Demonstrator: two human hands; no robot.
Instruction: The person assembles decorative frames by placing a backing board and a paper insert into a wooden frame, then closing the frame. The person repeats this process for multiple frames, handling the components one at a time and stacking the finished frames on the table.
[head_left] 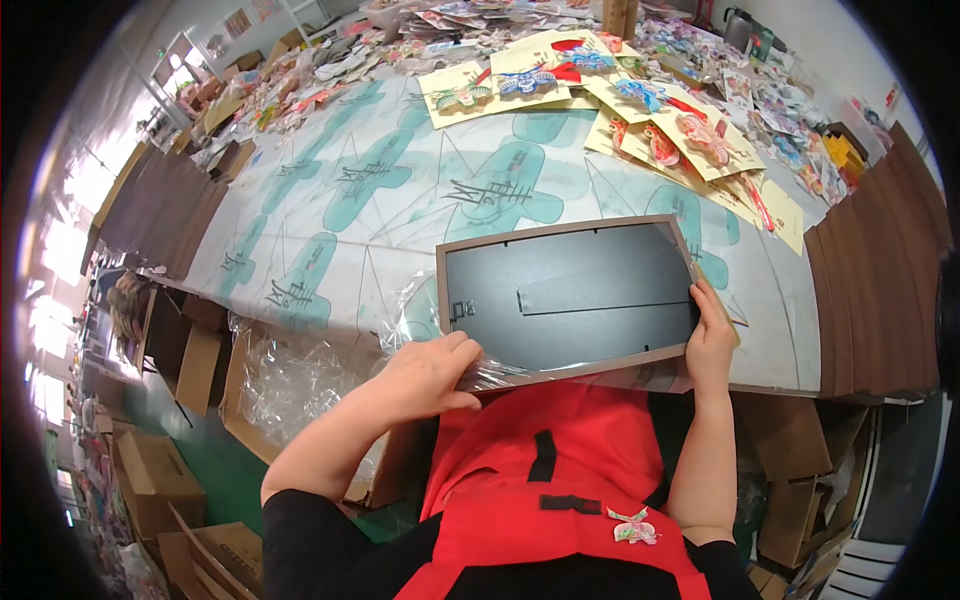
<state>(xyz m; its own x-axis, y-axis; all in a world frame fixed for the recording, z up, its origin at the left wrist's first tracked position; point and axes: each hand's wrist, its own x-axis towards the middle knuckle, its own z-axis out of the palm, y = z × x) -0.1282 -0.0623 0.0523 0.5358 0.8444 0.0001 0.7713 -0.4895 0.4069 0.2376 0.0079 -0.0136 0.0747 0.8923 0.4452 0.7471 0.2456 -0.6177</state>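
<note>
A brown-edged picture frame (575,300) is tilted at the table's near edge, its black backing and fold-out stand facing me. Around the frame's right edge wraps my right hand (710,335), fingers closed on it. A sliver of cream card shows beside those fingers. My left hand (430,375) is at the frame's lower left corner, fingers curled on crinkled clear plastic film (492,374). More of that film stands up along the frame's left side. The left fingertips are partly hidden.
Cream cards with colourful butterfly-shaped ornaments (525,85) lie overlapped beyond the frame. Stacks of brown frames flank the table on the left (160,210) and right (875,290). An open carton (290,390) of clear film stands below the table's left front edge.
</note>
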